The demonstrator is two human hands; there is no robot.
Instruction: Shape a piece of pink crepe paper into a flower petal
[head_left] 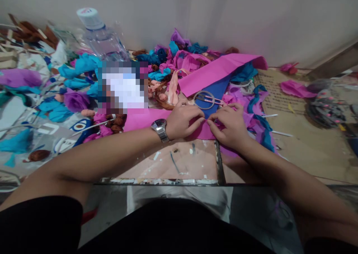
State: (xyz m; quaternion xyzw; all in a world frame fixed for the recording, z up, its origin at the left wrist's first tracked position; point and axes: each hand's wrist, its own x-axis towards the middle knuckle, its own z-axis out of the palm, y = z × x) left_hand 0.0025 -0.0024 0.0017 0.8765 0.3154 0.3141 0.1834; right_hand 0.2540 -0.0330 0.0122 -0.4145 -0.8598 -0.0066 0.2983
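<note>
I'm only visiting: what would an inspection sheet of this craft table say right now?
Surface: table, brownish, largely covered with paper.
Job's things: pink paper sheet lies flat; scissors-like tool rests beyond it on blue paper.
Clutter: crumpled blue, purple and pink paper scraps; water bottle at back left.
Hands: left hand, with a watch on its wrist, and right hand both pinch the sheet.
Cables: none certain; the dark bundle at right is too blurred to tell.
Surroundings: plain pale wall.
</note>
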